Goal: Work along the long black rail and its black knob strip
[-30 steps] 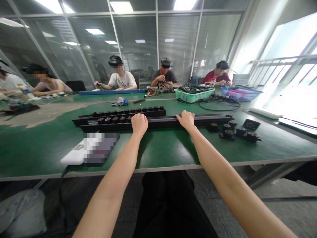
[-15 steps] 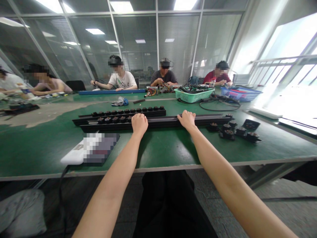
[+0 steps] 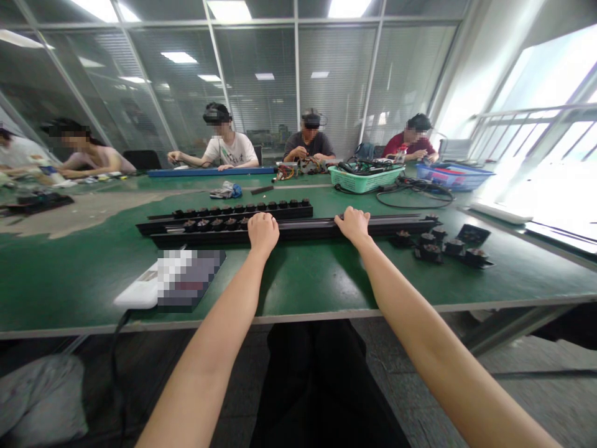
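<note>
A long black rail (image 3: 308, 229) lies across the green table (image 3: 303, 280) in front of me. My left hand (image 3: 262, 232) is curled over its near edge around the middle. My right hand (image 3: 353, 224) grips the same rail further right, fingers wrapped over its top. Behind it lie two more black rails (image 3: 242, 214) fitted with rows of small round black parts. Several loose black parts (image 3: 438, 246) sit on the table just right of the rail's end.
A white device with a cable (image 3: 170, 280) lies at the near left. A green basket (image 3: 364, 177) and a blue basket (image 3: 450, 175) of cables stand at the far side, with a loose black cable (image 3: 415, 196). Several people sit working across the table.
My hands stay on the rail. A person across the table has shifted an arm slightly.
</note>
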A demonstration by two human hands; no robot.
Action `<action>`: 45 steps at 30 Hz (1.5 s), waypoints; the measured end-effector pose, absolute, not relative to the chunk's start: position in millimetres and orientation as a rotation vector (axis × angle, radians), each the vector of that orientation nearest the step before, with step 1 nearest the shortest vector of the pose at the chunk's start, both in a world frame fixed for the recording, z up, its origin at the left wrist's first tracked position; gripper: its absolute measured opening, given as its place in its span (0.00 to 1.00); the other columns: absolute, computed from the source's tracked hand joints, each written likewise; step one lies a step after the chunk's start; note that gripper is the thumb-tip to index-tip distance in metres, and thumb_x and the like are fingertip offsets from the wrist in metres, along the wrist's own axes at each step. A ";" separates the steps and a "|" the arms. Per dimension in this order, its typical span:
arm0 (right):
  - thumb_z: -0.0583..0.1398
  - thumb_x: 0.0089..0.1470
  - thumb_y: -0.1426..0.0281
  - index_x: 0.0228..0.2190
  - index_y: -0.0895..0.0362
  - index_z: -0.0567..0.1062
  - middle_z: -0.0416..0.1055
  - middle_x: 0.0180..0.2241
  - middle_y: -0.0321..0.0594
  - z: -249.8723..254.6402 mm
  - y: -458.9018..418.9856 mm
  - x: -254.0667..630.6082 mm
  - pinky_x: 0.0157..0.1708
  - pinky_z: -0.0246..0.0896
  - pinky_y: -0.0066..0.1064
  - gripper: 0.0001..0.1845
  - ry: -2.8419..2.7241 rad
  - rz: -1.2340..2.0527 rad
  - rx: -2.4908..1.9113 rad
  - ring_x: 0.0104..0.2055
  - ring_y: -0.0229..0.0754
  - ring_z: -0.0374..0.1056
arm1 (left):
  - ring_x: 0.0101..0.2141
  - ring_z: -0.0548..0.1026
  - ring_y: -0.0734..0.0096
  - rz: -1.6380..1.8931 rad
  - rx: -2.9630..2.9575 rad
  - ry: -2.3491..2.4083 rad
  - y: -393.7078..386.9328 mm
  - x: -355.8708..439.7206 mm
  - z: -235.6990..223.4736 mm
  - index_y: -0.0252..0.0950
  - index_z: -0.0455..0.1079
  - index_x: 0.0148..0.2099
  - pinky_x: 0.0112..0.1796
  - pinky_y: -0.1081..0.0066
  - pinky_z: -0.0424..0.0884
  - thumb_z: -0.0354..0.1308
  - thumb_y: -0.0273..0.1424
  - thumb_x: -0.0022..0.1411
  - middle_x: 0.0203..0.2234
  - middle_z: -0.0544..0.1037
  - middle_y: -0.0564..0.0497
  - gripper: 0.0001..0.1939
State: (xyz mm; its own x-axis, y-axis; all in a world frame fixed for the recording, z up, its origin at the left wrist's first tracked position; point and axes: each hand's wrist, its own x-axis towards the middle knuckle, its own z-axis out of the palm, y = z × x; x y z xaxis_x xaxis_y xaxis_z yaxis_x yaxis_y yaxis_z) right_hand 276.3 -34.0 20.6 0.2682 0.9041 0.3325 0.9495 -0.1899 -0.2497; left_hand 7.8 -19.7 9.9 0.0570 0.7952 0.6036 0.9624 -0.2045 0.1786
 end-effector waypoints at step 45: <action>0.54 0.64 0.63 0.49 0.65 0.77 0.78 0.49 0.62 22.0 -37.1 280.6 0.56 0.52 0.47 0.21 -1.549 -0.155 -2.185 0.55 0.60 0.71 | 0.56 0.73 0.48 -0.933 -2.072 -1.776 -21.4 9.0 9.8 0.35 0.76 0.48 0.60 0.52 0.63 0.45 0.29 0.72 0.50 0.79 0.35 0.17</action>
State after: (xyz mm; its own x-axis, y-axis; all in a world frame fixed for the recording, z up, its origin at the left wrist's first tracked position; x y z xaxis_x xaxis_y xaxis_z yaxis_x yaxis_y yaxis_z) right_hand 280.6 -37.1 22.0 0.3613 0.8662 0.3451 0.9174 -0.2641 -0.2977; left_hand 9.0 -21.4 9.8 0.0485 0.7880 0.6138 0.9526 -0.2213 0.2088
